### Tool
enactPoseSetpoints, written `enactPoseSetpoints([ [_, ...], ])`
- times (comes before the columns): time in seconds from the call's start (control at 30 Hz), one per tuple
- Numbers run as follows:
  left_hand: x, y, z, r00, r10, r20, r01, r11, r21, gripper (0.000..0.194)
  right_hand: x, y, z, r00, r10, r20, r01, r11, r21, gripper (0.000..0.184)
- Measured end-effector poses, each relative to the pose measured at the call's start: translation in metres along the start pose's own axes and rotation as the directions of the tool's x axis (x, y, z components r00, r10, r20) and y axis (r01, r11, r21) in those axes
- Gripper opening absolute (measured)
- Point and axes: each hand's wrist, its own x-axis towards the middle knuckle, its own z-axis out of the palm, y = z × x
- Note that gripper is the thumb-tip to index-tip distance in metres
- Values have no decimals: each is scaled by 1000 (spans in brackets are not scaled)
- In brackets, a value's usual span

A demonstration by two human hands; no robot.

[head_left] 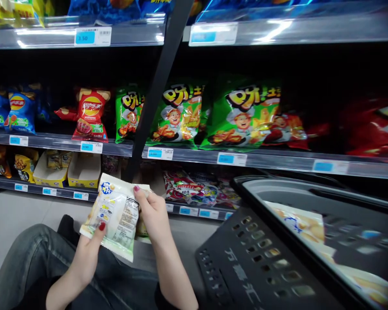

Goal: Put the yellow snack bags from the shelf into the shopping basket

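Note:
A white snack bag [116, 224] with a blue logo and small printed text is held up in front of my knees, its printed side facing me. My left hand [88, 254] grips its lower left edge, the thumb lying on the front. At the upper right corner, my right hand [153, 213] pinches the bag with the thumb in front; its other fingers are hidden behind. Part of a greenish-yellow packet edge [142, 230] shows below my right palm; whether it belongs to a second bag I cannot tell.
A dark grey shopping basket [224, 262] with snack bags [302, 221] inside stands close on my right. Shelves ahead carry green chip bags [242, 114], a red chip bag [91, 114] and blue ones [22, 111]. Open yellow-and-white boxes [84, 171] sit on the bottom shelf.

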Motion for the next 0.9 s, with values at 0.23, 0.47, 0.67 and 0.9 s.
enactPoseSetpoints([
  [0.23,-14,14,9,914,-186,361,84,956,279,41,-4,-9,-14,999,36,15,-38,983,178,45],
  [0.47,-11,10,8,873,-177,455,37,953,300,47,-7,-15,-19,996,73,48,-83,959,270,46],
  [0.67,-18,-5,-6,905,-125,408,-62,907,417,35,-7,-16,-15,998,57,25,-61,968,242,45],
  [0.9,-20,-13,-20,929,-101,355,-88,873,479,22,-9,-17,-13,993,96,72,-113,950,292,44],
])
